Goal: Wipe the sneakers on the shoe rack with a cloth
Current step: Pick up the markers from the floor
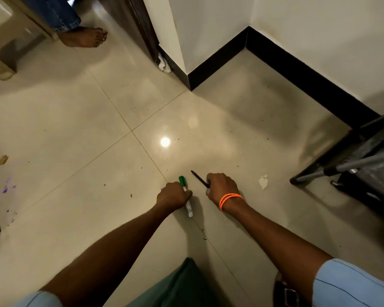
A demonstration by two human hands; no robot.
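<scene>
We take the tiled floor [98, 120] as our landmark, and everything else sits on it or at its edges. At its far edge a white wall with a black skirting [297, 72] turns a corner. At its right edge stands a dark metal-framed rack [350, 160], probably the shoe rack; we see no sneakers on the part in view, and no cloth anywhere unless the white crumple by the door frame [164, 65] is one. At its far left edge a beige plastic stool [2, 41] stands beside another person's bare foot [84, 37].

Low over the middle of the floor, our left hand [172, 196] is curled round a green-capped marker [186, 197], and our right hand [222, 187], with an orange band [230, 199] at the wrist, grips a thin black pen [200, 179] pointing away. We judge both are being cleared off the floor before the wiping starts. A torn paper scrap [263, 181] lies just right of the right hand.
</scene>
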